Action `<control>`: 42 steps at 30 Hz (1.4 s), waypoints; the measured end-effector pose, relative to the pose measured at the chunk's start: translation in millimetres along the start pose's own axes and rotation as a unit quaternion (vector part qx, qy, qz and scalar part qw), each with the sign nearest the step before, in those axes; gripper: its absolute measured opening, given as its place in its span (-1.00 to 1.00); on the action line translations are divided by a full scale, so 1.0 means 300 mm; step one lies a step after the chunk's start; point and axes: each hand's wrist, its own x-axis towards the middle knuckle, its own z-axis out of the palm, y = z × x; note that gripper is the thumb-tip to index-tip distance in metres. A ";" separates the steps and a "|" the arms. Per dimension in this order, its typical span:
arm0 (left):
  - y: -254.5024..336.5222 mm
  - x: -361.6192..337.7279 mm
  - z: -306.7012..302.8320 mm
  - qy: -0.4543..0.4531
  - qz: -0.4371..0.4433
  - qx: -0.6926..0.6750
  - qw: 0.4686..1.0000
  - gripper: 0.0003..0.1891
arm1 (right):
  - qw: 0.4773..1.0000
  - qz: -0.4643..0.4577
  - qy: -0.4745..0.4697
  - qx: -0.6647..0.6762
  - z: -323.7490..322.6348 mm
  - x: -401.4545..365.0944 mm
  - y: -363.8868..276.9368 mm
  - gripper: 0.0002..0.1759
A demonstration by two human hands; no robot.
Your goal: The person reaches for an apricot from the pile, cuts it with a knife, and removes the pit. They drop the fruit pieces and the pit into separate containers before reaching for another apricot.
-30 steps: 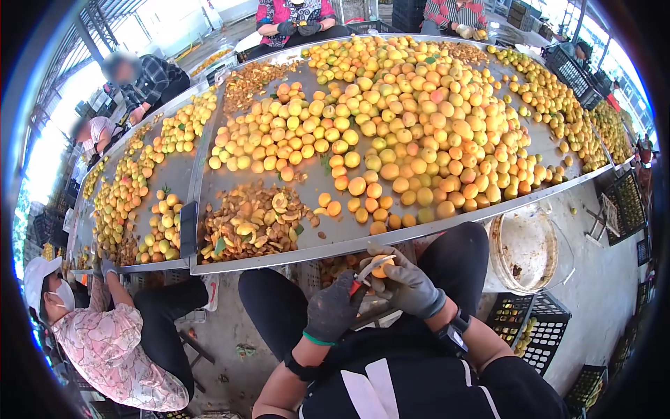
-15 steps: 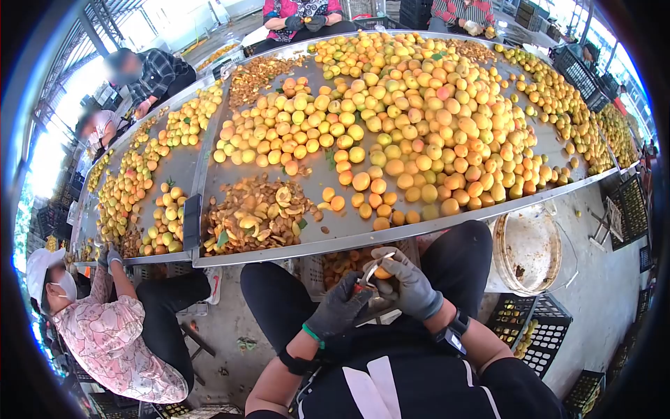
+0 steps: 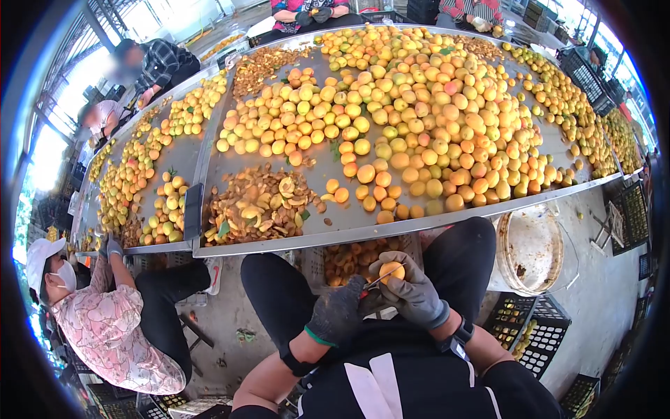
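My left hand [image 3: 336, 309], in a dark work glove, is closed round a small red-handled knife [image 3: 363, 294]. The knife's thin metal blade lies against an apricot [image 3: 393, 270]. That apricot sits in the gloved fingers of my right hand [image 3: 417, 299], which are wrapped round it from the right and below. Both hands are close together above my lap. Under them, between my knees, stands a crate [image 3: 315, 264] with apricot pieces [image 3: 347, 260] in it. How deep the blade goes cannot be made out.
A metal-topped table [image 3: 328, 236] ahead bears heaped whole apricots [image 3: 447, 133] and a pile of pits and cut pieces [image 3: 255, 208]. A white bucket [image 3: 532, 248] and black crates [image 3: 548, 339] stand at right. A co-worker in a pink top [image 3: 115, 325] sits at left; others sit beyond.
My right hand has turned and raised the apricot, which now shows more fully. The knife blade has shifted from above the fruit to lie across it. My left hand has moved slightly left.
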 end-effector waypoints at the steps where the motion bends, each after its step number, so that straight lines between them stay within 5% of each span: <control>1: -0.007 -0.004 0.003 0.000 0.006 0.024 1.000 -0.71 | 1.000 -0.007 0.011 -0.006 0.014 0.000 0.004 -0.59; 12: -0.041 0.026 0.064 0.055 -0.004 0.044 0.998 -0.78 | 0.979 -0.023 0.067 -0.193 0.048 0.031 -0.001 -0.60; 18: -0.081 0.044 0.103 0.092 0.010 0.018 0.996 -0.79 | 0.996 0.046 0.048 0.058 0.061 0.050 -0.006 -0.59; 20: -0.083 0.052 0.096 0.074 -0.018 0.027 0.997 -0.78 | 0.965 -0.029 0.095 -0.242 0.045 0.072 0.017 -0.58; 24: -0.081 0.083 0.081 0.022 -0.068 0.016 0.997 -0.73 | 0.911 -0.058 0.113 -0.393 -0.047 0.110 0.024 -0.56; 26: -0.076 0.080 0.079 0.027 -0.061 0.010 0.998 -0.72 | 0.809 -0.160 0.093 -0.558 -0.076 0.111 -0.004 -0.46; 27: -0.053 0.075 0.067 0.023 -0.074 0.012 0.997 -0.72 | 0.929 -0.069 0.110 -0.345 -0.073 0.101 0.009 -0.49; 28: -0.038 0.072 0.065 0.018 -0.087 0.013 0.996 -0.71 | 0.929 -0.069 0.109 -0.346 -0.067 0.099 0.020 -0.49; 30: -0.035 0.064 0.081 0.020 -0.096 0.015 0.995 -0.70 | 0.982 -0.057 0.132 -0.122 -0.040 0.099 0.050 -0.52; 34: -0.046 0.069 0.077 0.042 -0.099 0.029 0.994 -0.69 | 0.985 -0.019 0.119 0.127 -0.017 0.134 0.111 -0.61; 36: -0.066 0.073 0.077 0.025 -0.102 0.048 0.993 -0.70 | 0.985 -0.020 0.112 0.127 -0.030 0.142 0.111 -0.66; 38: -0.071 0.062 0.078 0.007 -0.107 0.064 0.992 -0.71 | 0.987 -0.026 0.085 -0.133 -0.072 0.136 0.087 -0.70; 40: -0.060 0.054 0.079 0.022 -0.083 0.079 0.993 -0.72 | 0.985 -0.018 0.094 -0.142 -0.082 0.144 0.091 -0.71; 42: -0.059 0.053 0.098 0.051 -0.076 0.083 0.992 -0.72 | 0.994 -0.022 0.102 -0.013 -0.066 0.146 0.100 -0.71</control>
